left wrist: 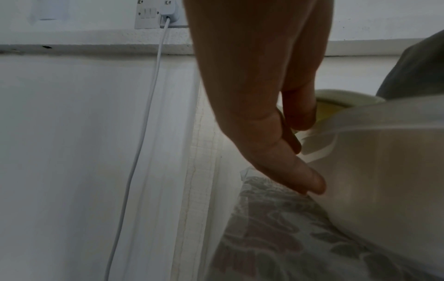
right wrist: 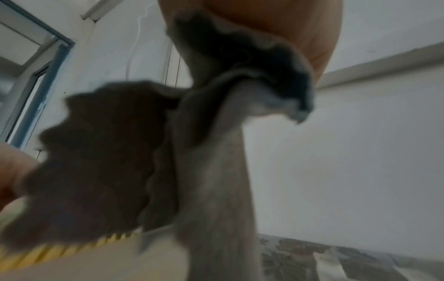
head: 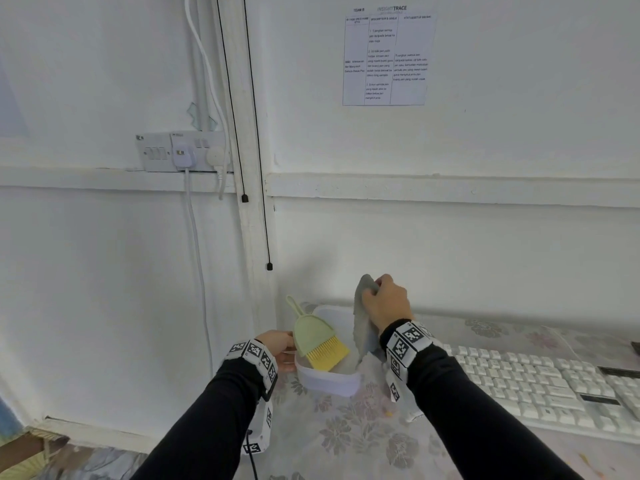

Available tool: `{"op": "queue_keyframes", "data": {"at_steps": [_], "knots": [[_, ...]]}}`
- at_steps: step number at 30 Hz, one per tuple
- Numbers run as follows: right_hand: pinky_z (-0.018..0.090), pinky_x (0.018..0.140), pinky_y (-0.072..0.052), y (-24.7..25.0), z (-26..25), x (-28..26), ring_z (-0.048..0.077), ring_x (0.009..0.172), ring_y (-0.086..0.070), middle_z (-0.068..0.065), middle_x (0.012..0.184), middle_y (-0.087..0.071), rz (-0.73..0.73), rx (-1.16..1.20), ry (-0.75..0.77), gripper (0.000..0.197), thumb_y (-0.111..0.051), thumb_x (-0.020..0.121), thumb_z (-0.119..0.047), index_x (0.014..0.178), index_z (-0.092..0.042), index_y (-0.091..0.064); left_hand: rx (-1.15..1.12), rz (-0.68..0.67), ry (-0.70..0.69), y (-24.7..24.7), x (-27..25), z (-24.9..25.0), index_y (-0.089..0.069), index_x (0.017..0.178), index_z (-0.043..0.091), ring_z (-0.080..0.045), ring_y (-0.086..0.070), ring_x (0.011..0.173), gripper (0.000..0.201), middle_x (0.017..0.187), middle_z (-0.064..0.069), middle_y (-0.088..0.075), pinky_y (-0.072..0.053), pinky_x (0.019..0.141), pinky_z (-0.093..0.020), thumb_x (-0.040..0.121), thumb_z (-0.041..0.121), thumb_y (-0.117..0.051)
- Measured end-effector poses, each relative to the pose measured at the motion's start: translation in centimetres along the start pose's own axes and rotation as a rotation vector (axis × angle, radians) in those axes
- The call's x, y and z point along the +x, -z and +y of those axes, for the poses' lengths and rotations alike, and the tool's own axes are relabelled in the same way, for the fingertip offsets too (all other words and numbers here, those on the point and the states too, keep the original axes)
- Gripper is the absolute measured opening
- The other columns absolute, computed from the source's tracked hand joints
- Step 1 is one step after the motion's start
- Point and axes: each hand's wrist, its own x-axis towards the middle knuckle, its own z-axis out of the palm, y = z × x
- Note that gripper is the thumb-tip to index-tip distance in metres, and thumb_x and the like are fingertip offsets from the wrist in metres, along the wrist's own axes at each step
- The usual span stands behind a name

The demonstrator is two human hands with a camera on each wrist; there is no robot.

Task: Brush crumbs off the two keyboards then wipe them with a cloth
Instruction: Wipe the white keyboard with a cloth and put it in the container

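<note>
A grey cloth (head: 362, 327) hangs from my right hand (head: 384, 303), which pinches its top corner above a white plastic tub (head: 329, 382). The right wrist view shows the cloth (right wrist: 211, 171) bunched and dangling close up. A green brush with yellow bristles (head: 317, 341) leans in the tub, handle up. My left hand (head: 280, 351) rests on the tub's left side. In the left wrist view its fingers (left wrist: 310, 180) lie fairly straight against the tub wall (left wrist: 384, 171) and rim. A white keyboard (head: 519, 386) lies to the right on the table. No second keyboard is clearly in view.
A floral tablecloth (head: 346, 438) covers the table, which stands against a white wall. A wall socket (head: 187, 152) with plugs and hanging cables is to the left, past the table's left edge. A dark object (head: 635, 348) shows at the far right edge.
</note>
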Motion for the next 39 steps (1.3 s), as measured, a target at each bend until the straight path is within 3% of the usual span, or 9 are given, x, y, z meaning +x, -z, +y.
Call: {"op": "queue_keyframes", "data": {"at_steps": [6,12,17,20,23,27,30,34,39], "knots": [[0.033,0.073,-0.041,1.5,-0.2,0.5,0.028,0.089,-0.054,0.010,0.113,-0.053,0.068,-0.191,0.057,0.028,-0.037,0.092,-0.017,0.118,-0.008,-0.044,0.015,0.008,-0.004,-0.1,0.0,0.0,-0.063,0.092,0.007,-0.025,-0.063,0.078,0.021,0.086,-0.013,-0.065,-0.055,0.067,-0.035,0.091,-0.005,-0.045],[0.032,0.080,-0.045,-0.6,0.8,0.2,0.033,0.106,-0.056,0.019,0.119,-0.055,-0.207,-0.122,-0.100,0.031,-0.039,0.092,-0.011,0.118,0.003,-0.048,0.048,0.026,0.002,-0.2,-0.1,0.2,-0.063,0.097,0.006,-0.027,-0.063,0.080,0.023,0.090,-0.015,-0.065,-0.055,0.069,-0.037,0.092,-0.005,-0.044],[0.027,0.074,-0.034,-2.0,1.4,0.0,0.028,0.115,-0.054,0.014,0.101,-0.051,-0.300,-0.135,-0.226,0.028,-0.038,0.095,-0.010,0.068,-0.007,-0.043,0.058,0.031,0.006,-0.3,-0.2,0.2,-0.062,0.098,0.007,-0.027,-0.062,0.081,0.024,0.091,-0.014,-0.064,-0.054,0.072,-0.038,0.092,-0.005,-0.042],[0.034,0.095,-0.040,-2.8,2.0,0.0,0.031,0.124,-0.047,0.018,0.126,-0.053,-0.284,-0.099,-0.264,0.027,-0.037,0.095,-0.016,0.109,-0.002,-0.056,0.047,0.035,0.005,-0.4,-0.3,0.1,-0.062,0.099,0.007,-0.027,-0.062,0.080,0.025,0.092,-0.015,-0.063,-0.054,0.071,-0.038,0.092,-0.006,-0.041],[0.032,0.099,-0.038,-3.1,2.3,-0.5,0.032,0.125,-0.045,0.021,0.136,-0.046,-0.294,0.000,-0.302,0.051,-0.042,0.094,-0.017,0.139,0.005,-0.032,0.060,0.044,-0.003,-0.5,-0.6,0.2,-0.061,0.094,0.007,-0.026,-0.061,0.077,0.025,0.089,-0.015,-0.063,-0.054,0.071,-0.037,0.092,-0.006,-0.040],[0.024,0.074,-0.037,-2.9,2.5,-0.8,0.019,0.086,-0.057,0.015,0.103,-0.055,-0.307,0.090,-0.249,0.027,-0.042,0.094,-0.011,0.116,0.004,-0.048,0.112,0.054,-0.003,-0.9,-0.9,0.4,-0.059,0.099,0.004,-0.030,-0.060,0.083,0.022,0.091,-0.017,-0.062,-0.051,0.082,-0.043,0.093,-0.006,-0.041],[0.026,0.068,-0.037,-2.5,2.9,-0.8,0.020,0.082,-0.049,0.010,0.086,-0.050,-0.249,0.178,-0.242,0.037,-0.046,0.091,-0.008,0.123,0.009,-0.042,0.181,0.083,-0.019,-1.2,-0.9,0.5,-0.059,0.105,0.000,-0.034,-0.061,0.095,0.022,0.099,-0.021,-0.064,-0.050,0.092,-0.046,0.093,-0.005,-0.042],[0.025,0.062,-0.035,-0.2,3.4,-0.7,0.024,0.087,-0.049,0.017,0.108,-0.056,-0.130,0.274,-0.268,0.037,-0.046,0.091,-0.010,0.124,0.004,-0.040,0.087,0.177,-0.010,-1.7,-1.5,0.3,-0.057,0.117,-0.007,-0.029,-0.062,0.085,0.028,0.101,-0.020,-0.065,-0.053,0.067,-0.035,0.095,-0.002,-0.040],[0.029,0.073,-0.035,3.8,4.8,0.3,0.029,0.091,-0.051,0.020,0.120,-0.055,-0.061,0.235,-0.236,0.034,-0.036,0.096,-0.016,0.126,-0.001,-0.037,0.240,0.507,-0.085,-2.8,-2.7,1.2,-0.039,0.135,-0.009,-0.035,-0.045,0.127,0.040,0.139,-0.025,-0.044,-0.041,0.099,-0.035,0.098,0.005,-0.035]]}}
